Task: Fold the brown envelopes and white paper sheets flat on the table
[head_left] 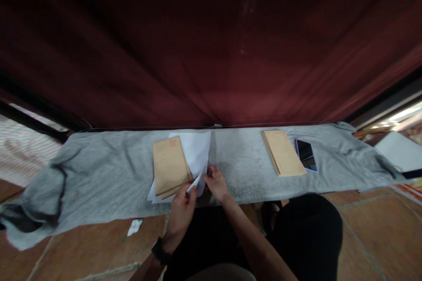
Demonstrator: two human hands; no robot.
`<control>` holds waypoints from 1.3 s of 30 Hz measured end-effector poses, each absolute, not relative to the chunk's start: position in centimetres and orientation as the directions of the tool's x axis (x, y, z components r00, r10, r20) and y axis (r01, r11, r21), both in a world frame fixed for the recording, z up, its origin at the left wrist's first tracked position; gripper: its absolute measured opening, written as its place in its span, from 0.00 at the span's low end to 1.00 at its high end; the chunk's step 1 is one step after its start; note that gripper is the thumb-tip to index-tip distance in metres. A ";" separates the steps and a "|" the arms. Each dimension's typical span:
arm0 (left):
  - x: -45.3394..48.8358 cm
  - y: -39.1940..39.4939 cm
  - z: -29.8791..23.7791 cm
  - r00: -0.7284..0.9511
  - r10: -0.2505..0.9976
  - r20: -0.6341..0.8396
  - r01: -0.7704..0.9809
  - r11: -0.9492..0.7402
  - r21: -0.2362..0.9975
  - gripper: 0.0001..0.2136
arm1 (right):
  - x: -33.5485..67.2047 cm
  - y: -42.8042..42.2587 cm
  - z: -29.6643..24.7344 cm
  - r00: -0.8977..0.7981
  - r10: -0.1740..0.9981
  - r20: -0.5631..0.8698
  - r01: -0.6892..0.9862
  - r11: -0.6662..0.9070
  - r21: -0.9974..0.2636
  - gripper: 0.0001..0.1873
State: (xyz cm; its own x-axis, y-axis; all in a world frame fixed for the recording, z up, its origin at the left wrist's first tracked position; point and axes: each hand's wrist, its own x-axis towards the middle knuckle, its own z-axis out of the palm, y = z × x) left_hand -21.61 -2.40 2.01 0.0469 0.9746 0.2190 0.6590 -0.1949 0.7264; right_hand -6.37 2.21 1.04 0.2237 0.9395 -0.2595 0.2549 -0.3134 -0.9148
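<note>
Nearest, the person's dark-clad legs [308, 228] are jutting in under the front edge of the grey cloth [108, 167], and a dark watch [161, 252] is circling the left wrist. The left hand [182, 208] is pinching white paper [198, 153] between thumb and fingers, where a narrow flap is standing up towards the right. The right hand [216, 183] is grasping the paper's right edge with its fingertips, just beside the left; a small dark patch is showing at those fingers, too blurred to name. On the tiled floor [92, 246], a crumpled white scrap [135, 227] is lying in front of the cloth, left of the hands.

The paper is lying on the cloth in front of the person, reaching beyond the hands and partly under the left envelopes [169, 162]. These brown envelopes are resting in a slightly fanned stack, and more white is peeking out at their lower left corner. Well apart to the right, the right envelopes [284, 153] are sitting in a slanted stack, with a phone [306, 155] lying face up just beside them. Beyond the cloth, a dark red curtain [211, 61] is hanging across the view.
</note>
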 end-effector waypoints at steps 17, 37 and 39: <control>-22.3 -0.9 1.5 0.401 0.882 0.249 0.885 -0.443 0.144 0.19 | -0.5 -0.3 2.8 0.339 0.934 -0.110 0.239 -0.199 -0.951 0.09; -20.8 -0.7 2.2 0.511 0.817 0.267 0.751 -0.576 0.322 0.25 | 14.6 -6.9 0.5 0.557 0.829 -0.057 0.427 -0.344 -0.836 0.14; -18.7 -0.4 2.1 0.552 0.781 0.293 0.697 -0.625 0.351 0.23 | 14.5 -6.4 0.7 0.551 0.835 -0.005 0.547 -0.366 -0.753 0.15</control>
